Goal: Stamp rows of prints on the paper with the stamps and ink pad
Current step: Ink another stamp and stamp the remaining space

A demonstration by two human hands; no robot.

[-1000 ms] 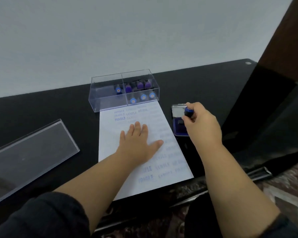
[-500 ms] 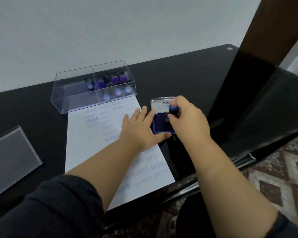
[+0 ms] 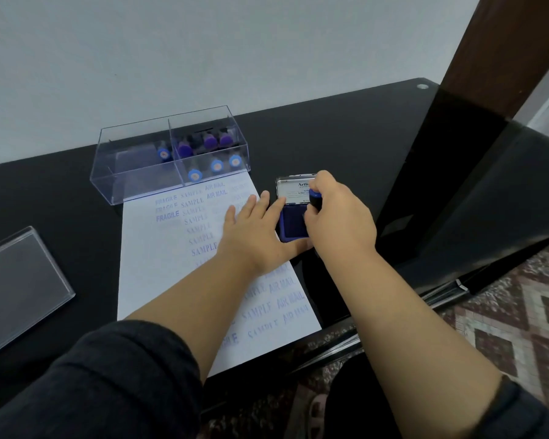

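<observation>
The right hand [image 3: 336, 223] is gripping one stamp [image 3: 315, 198] with curled fingers, its blue cap showing above the knuckles, and is holding it down over the dark blue pad of the single ink pad [image 3: 293, 224]. The ink pad is sitting open on the desk [image 3: 330, 137] just right of the paper [image 3: 159, 267], its lid [image 3: 293, 190] standing up on the far side with a printed label. The left hand [image 3: 257, 239] is lying flat with straight fingers, palm on the right edge of the paper and fingertips reaching against the left side of the ink pad, grasping nothing. One sheet of paper is lying in the middle of the desk, carrying columns of blue prints reading FRAGILE, SAMPLE and AIR MAIL, some faint, some hidden under the left forearm. At the far end of the paper, one clear plastic box [image 3: 140, 179] with two compartments is standing; seven stamps [image 3: 216, 165] are showing inside, one in the left compartment and six in the right, in two rows. One clear lid [image 3: 19, 286] is lying on the desk at far left, well apart from the paper. A patterned floor [image 3: 504, 327] is showing near right
</observation>
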